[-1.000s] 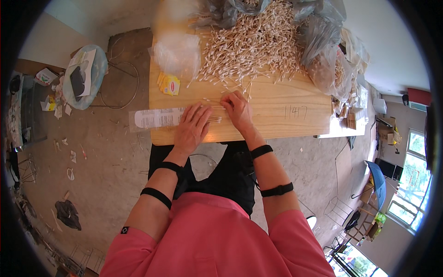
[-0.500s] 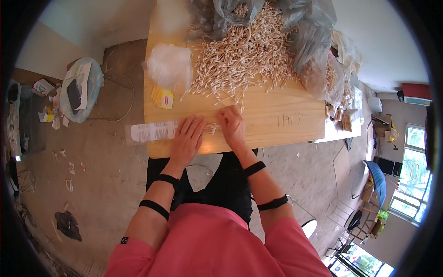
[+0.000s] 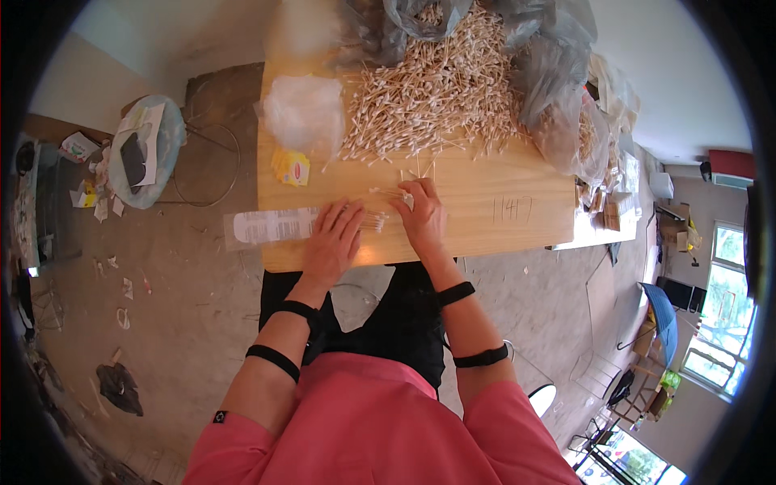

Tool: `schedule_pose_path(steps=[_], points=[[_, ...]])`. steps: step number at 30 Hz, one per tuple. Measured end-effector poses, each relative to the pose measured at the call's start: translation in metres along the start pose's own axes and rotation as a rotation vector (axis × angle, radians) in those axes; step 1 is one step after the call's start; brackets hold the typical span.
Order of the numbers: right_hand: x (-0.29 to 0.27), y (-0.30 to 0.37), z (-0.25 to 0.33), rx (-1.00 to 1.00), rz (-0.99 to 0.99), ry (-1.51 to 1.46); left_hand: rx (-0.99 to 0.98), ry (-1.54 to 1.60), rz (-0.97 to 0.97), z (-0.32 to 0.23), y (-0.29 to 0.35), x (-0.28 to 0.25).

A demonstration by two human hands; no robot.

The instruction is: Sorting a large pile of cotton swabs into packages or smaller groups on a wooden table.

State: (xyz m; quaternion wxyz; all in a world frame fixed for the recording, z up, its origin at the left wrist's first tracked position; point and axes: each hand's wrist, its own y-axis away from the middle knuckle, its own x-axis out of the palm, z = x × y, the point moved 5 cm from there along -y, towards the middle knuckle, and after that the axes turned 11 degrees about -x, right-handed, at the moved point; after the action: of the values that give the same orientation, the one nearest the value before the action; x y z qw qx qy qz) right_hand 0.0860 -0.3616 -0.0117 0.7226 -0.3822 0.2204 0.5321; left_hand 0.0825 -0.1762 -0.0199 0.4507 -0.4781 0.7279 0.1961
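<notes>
My left hand (image 3: 335,232) lies palm down with its fingers stretched over a clear plastic sleeve (image 3: 229,233) near the table's front edge. A white printed card (image 3: 275,225) shows in the sleeve to the left of that hand. From under its right side stick out the tips of a bundle of cotton swabs (image 3: 374,221). My right hand (image 3: 424,212) is closed in a pinch on a few cotton swabs (image 3: 388,191), held just above the bundle. Farther back spreads a big heap of loose cotton swabs (image 3: 440,89).
Left of the heap sits a stack of clear plastic bags (image 3: 303,113), with yellow cards (image 3: 291,167) in front. Grey plastic bags (image 3: 554,65) ring the heap's back and right. A round stool (image 3: 166,153) holding a phone (image 3: 132,158) stands left of the wooden table (image 3: 477,214).
My right hand has shifted slightly right and turned, and swabs now show between its fingers. My left hand stays on the sleeve. The whole view has shifted a little.
</notes>
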Motion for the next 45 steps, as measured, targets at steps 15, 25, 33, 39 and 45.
schedule_pose_path(steps=[15,25,33,39,45], points=[[0.008,0.005,0.009,-0.09,0.111,0.016,-0.005,-0.033,0.005,-0.002,-0.003,-0.004],[0.009,0.007,0.006,-0.001,0.052,-0.023,0.004,-0.14,0.087,-0.003,-0.006,-0.002],[-0.013,0.004,-0.013,0.052,0.114,0.026,-0.016,-0.158,0.091,-0.003,-0.006,-0.003],[-0.018,-0.023,-0.019,-0.052,0.052,0.02,-0.013,-0.142,0.073,-0.005,-0.008,-0.002],[-0.012,-0.013,-0.011,-0.167,0.127,0.107,-0.013,-0.147,0.063,-0.004,-0.008,-0.002]])
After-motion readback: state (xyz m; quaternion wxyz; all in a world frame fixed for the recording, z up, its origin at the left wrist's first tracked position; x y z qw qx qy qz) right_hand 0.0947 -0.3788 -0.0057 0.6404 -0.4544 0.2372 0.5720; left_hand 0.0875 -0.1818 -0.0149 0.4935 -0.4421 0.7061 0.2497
